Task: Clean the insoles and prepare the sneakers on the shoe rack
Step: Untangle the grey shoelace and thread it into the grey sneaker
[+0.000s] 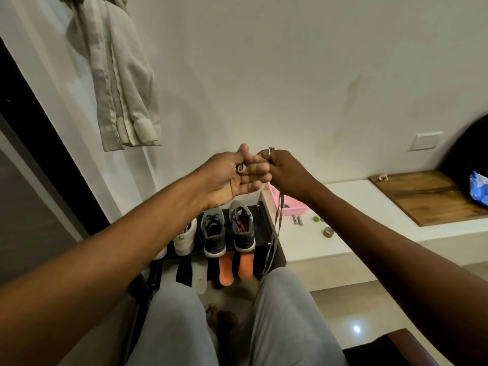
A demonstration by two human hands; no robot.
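Observation:
I hold both hands up in front of me above the shoe rack (264, 215). My right hand (286, 173) grips a grey shoelace (277, 228) that hangs down past the rack's right side to my knee. My left hand (232, 178) is palm up with its fingers fairly straight, fingertips touching the right hand where the lace is held. Two dark grey sneakers (228, 231) stand on the rack, toes toward me. Two orange insoles (236, 266) lie in front of them. A white sneaker (184, 239) stands to their left.
A black and a white insole (192, 273) lie left of the orange ones. A pink tray (293, 204), batteries and a tape roll (328, 231) sit on the white ledge (356, 207) at right, beside a wooden board (427, 196). A pale garment (118, 83) hangs on the wall.

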